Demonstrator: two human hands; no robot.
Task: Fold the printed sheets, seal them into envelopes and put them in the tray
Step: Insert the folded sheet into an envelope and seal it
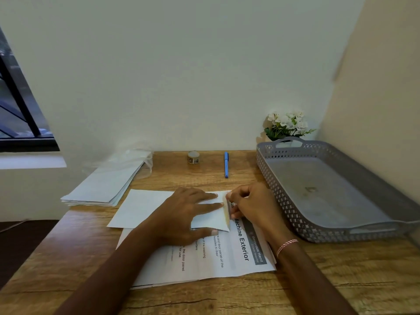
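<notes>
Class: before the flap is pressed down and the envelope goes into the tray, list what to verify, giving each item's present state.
1. Left hand presses the envelope flat: ok.
2. Right hand pinches the flap: ok.
3. Folded sheet inside the envelope: cannot tell.
4. Flap sealed down: not ok, its edge looks raised.
5. Tray has room: ok, nothing shows in it.

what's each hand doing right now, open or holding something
Left hand: open, pressing flat on the envelope.
Right hand: closed, pinching the envelope's flap end.
</notes>
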